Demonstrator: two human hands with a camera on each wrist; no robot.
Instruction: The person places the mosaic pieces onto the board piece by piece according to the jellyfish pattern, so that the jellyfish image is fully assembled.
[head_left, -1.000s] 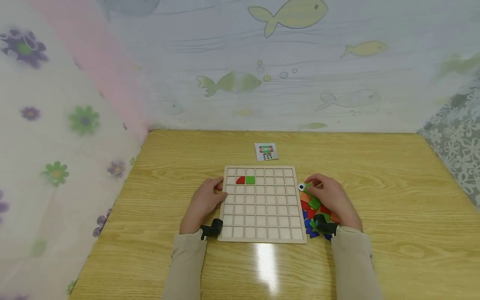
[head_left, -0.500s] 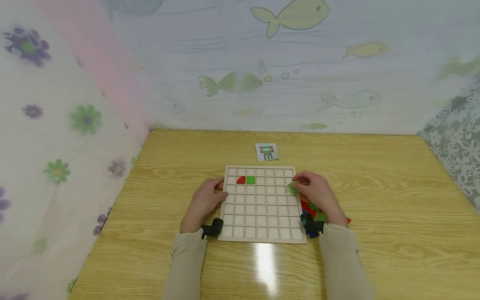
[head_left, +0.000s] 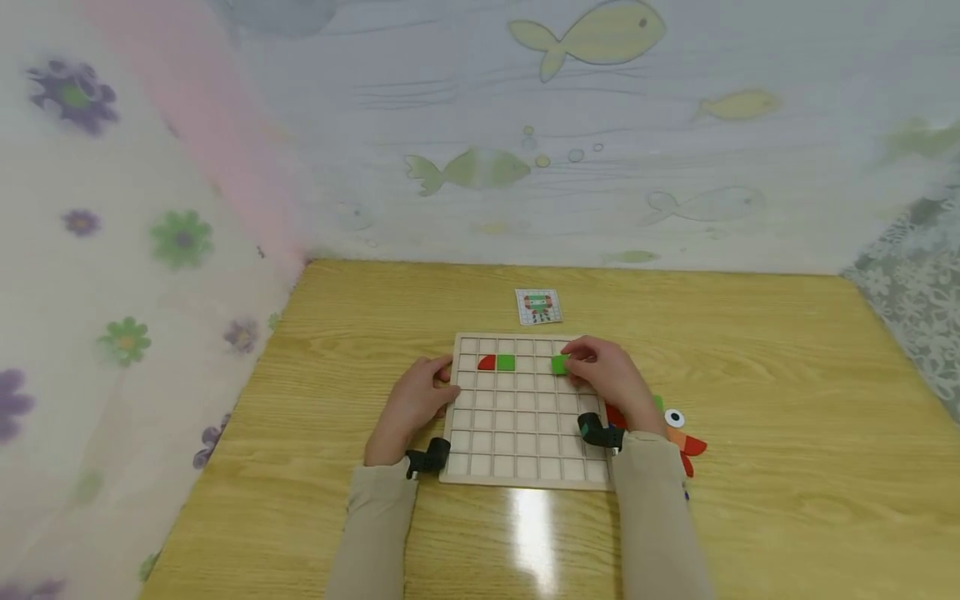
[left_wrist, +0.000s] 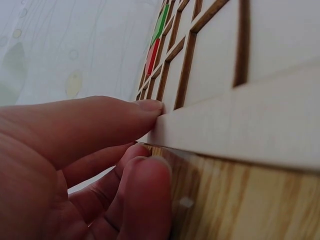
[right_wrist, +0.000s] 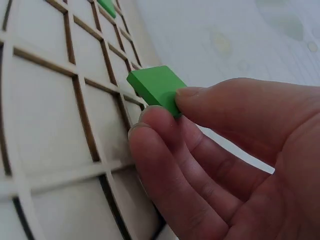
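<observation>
A wooden grid board [head_left: 504,419] lies on the table. In its second row sit a red quarter-round tile [head_left: 488,363] and, directly right of it, a green square tile [head_left: 506,362]. My left hand [head_left: 415,402] holds the board's left edge, thumb [left_wrist: 145,111] on the rim and fingers curled beside it. Between thumb and fingers my right hand [head_left: 611,375] pinches another green square tile [right_wrist: 157,86], tilted just above the board's upper right cells. Loose tiles [head_left: 678,440] lie right of the board, partly hidden by the right hand and wrist.
A small picture card [head_left: 538,307] with a gridded figure lies behind the board. Among the loose tiles is a white eye tile [head_left: 674,418]. A patterned wall [head_left: 480,221] stands at the table's far edge. Each wrist carries a black camera [head_left: 596,431].
My right hand has moved left from the loose tiles to above the board, carrying the green tile. The eye tile now lies right of that hand. My left hand stays at the board's edge.
</observation>
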